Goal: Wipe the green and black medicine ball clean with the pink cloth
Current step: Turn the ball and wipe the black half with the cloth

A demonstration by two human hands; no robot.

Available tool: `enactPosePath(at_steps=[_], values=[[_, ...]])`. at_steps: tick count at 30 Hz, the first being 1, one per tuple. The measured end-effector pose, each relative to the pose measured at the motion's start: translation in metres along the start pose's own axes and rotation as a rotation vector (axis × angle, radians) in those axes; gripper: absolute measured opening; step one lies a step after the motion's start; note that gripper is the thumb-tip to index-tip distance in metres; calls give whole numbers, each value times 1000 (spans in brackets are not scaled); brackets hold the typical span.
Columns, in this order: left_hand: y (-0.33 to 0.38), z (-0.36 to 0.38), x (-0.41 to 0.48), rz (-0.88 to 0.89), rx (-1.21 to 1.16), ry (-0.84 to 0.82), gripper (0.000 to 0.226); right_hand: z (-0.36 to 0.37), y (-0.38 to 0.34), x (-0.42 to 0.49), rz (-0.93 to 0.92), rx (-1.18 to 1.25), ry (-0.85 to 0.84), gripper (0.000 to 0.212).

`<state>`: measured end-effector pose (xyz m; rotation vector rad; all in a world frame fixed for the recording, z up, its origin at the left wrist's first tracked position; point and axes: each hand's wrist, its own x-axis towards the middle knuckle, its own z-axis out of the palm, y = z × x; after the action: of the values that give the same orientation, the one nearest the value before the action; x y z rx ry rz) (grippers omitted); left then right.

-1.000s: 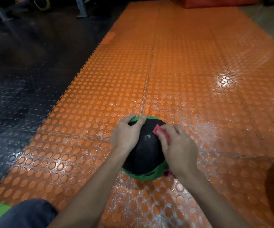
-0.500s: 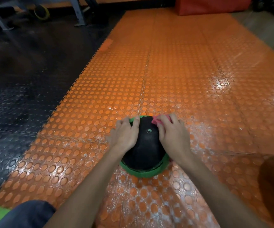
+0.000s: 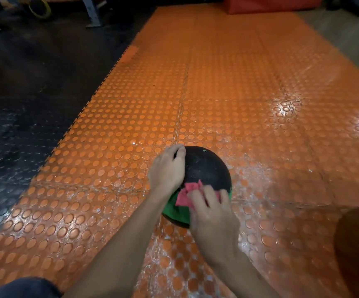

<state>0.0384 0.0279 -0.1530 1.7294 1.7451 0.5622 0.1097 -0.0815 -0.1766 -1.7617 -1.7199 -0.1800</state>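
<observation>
Left hand (image 3: pixel 167 171) is curled round the left side of the medicine ball (image 3: pixel 207 166), which sits on the orange floor mat (image 3: pixel 238 93). On its near side, the pink cloth (image 3: pixel 186 195) is pressed down by the right hand (image 3: pixel 214 215), fingers spread flat. I'd brace firmly and wipe in overlapping strokes, rolling it for the underside.

Crumpled pink cloth (image 3: pixel 186 195) lies on the green-and-black medicine ball (image 3: pixel 206 168).

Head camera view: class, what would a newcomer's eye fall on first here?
The bright orange studded mat fills most of the view. Low at centre sits a black and green ball, the left hand cupping its left side. The right hand presses a pink cloth on its near side.
</observation>
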Motion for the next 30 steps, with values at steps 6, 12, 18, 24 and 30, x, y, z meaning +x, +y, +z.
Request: enactPosePath(at_steps=[6, 12, 18, 24, 30], values=[[-3, 1, -3, 61, 20, 22, 41, 7, 10, 80, 60, -114, -95, 9], [-2, 3, -5, 37, -24, 72, 39, 13, 24, 114, 85, -57, -248, 13], [-6, 5, 0, -39, -60, 69, 39, -8, -8, 7, -97, -1, -118, 8], [-7, 9, -21, 128, -10, 59, 39, -9, 11, 77, 136, 5, -222, 13], [-7, 11, -20, 163, -1, 98, 40, 17, 34, 126, 236, 95, -220, 12]])
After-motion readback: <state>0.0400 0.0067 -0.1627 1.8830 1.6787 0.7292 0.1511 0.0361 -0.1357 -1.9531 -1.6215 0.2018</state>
